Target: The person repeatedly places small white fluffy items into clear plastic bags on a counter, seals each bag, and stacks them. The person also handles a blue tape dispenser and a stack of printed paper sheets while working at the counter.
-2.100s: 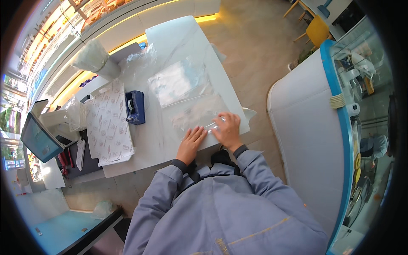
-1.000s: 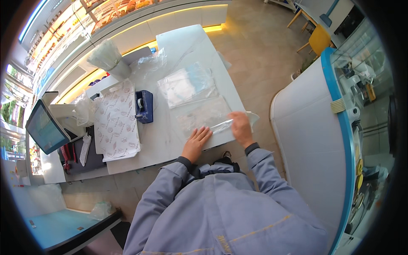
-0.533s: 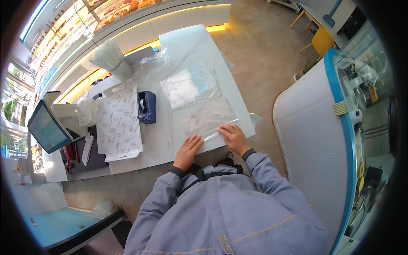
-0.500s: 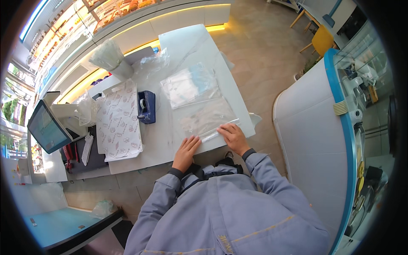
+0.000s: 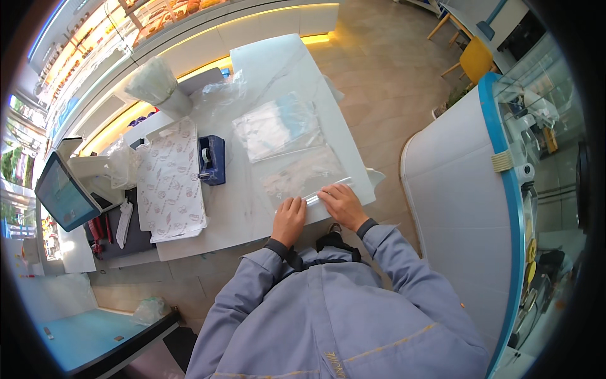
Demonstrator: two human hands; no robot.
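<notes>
A clear plastic bag (image 5: 300, 172) lies flat on the white marbled table (image 5: 271, 69), its near edge folded into a narrow strip. My left hand (image 5: 290, 221) is at the left part of that strip, fingers bent together over it. At the right part, my right hand (image 5: 344, 206) grips the same strip, its fingers close together and its thumb tucked toward the fold. The thumb of my left hand is mostly hidden. Just beyond the bag, a stack of clear and white plastic packaging (image 5: 271, 129) with a pale blue patch rests on the table.
Left of the bag stands a blue tape dispenser (image 5: 213, 161) beside patterned wrapping paper (image 5: 169, 183). A touchscreen (image 5: 66, 189) and a container of plastic sleeves (image 5: 173, 104) are farther left. A white curved counter with a blue rim (image 5: 495, 129) rises at my right.
My left hand has moved right along the folded edge, closer to my right hand, and its flat fingers have bent over the strip. My right hand stays at the fold.
</notes>
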